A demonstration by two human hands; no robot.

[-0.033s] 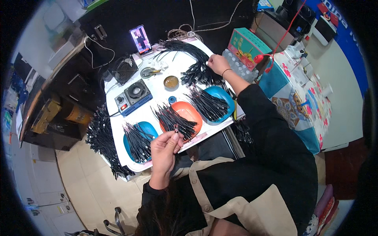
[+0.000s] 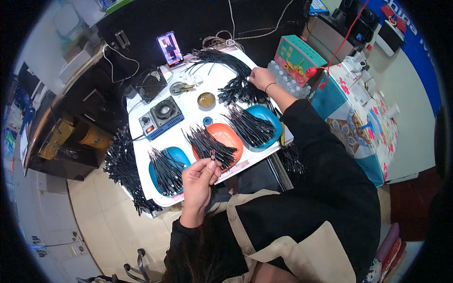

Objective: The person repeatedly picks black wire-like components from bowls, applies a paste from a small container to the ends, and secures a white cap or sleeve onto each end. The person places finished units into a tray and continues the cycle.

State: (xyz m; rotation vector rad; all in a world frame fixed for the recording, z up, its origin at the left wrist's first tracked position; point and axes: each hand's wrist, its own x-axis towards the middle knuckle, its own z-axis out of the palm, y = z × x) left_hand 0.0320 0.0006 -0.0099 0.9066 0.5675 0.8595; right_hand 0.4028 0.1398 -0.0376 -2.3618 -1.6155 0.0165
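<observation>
My left hand [image 2: 198, 185] is closed in a pinch on a short black cable [image 2: 212, 154], whose stripped, coppery wire ends point up. It is held just in front of an orange tray [image 2: 229, 137] of black cables. Across the table, my right hand [image 2: 262, 79] has its fingers closed at the edge of a large pile of black cables [image 2: 238, 89]. A small white bit shows at its fingertips, too small to name. Blue trays, one on the left [image 2: 177, 153] and one on the right [image 2: 269, 115], also hold black cables with bared ends.
A solder pot [image 2: 165, 109] with a lit red switch stands on the white table [image 2: 191, 123]. Near it are a round amber-filled dish [image 2: 206, 100], a small fan [image 2: 151, 85] and a propped phone [image 2: 170, 48]. More cables [image 2: 120, 162] hang at the left edge.
</observation>
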